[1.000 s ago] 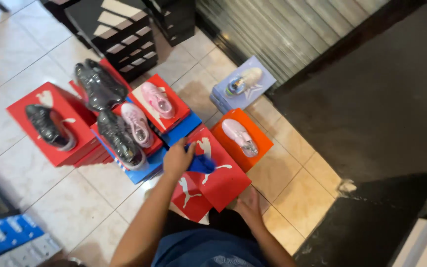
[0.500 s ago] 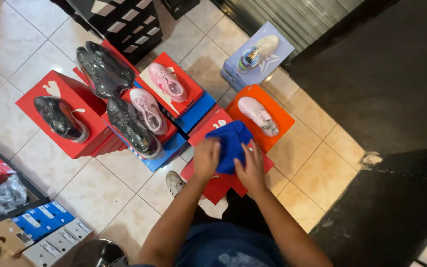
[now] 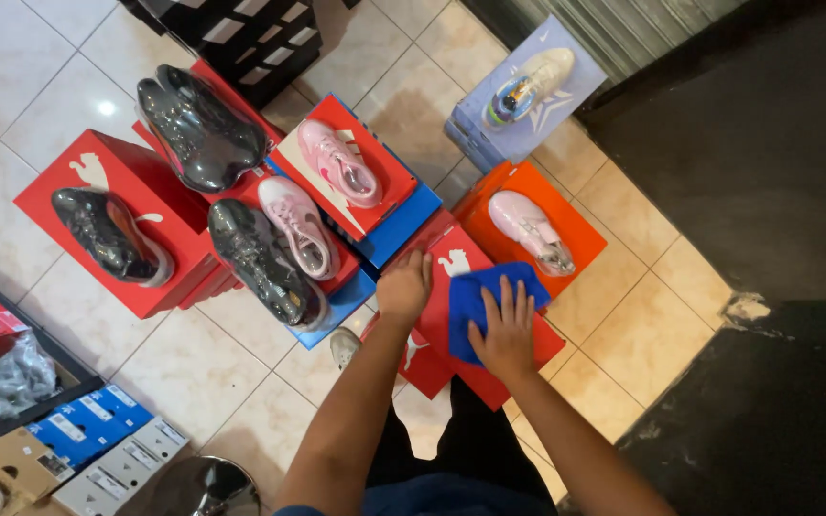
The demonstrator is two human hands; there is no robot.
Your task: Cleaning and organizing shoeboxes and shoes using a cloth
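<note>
The red shoe box (image 3: 451,277) under the hands stands on the tiled floor (image 3: 11,67), with bare tiles open on its near left side and a dark mat (image 3: 776,172) closing the right side. Just behind it sits an orange box (image 3: 576,225) carrying a pale pink shoe (image 3: 528,229), and further back a light blue box (image 3: 566,91) with a white shoe. To the left, red and blue boxes are stacked close together and carry two pink shoes (image 3: 322,191) and three dark shoes wrapped in clear film (image 3: 198,124); little room is free between them. At the lower left edge lie small blue and white cartons (image 3: 97,435).

A blue cloth (image 3: 475,296) lies flat on the red box lid. The right hand (image 3: 504,330) presses on the cloth with its fingers spread apart, the cloth reaching out past the fingertips. The left hand (image 3: 405,285) rests on the lid's left edge just beside the cloth; its fingers seem curled over the edge, though this is hard to see.
</note>
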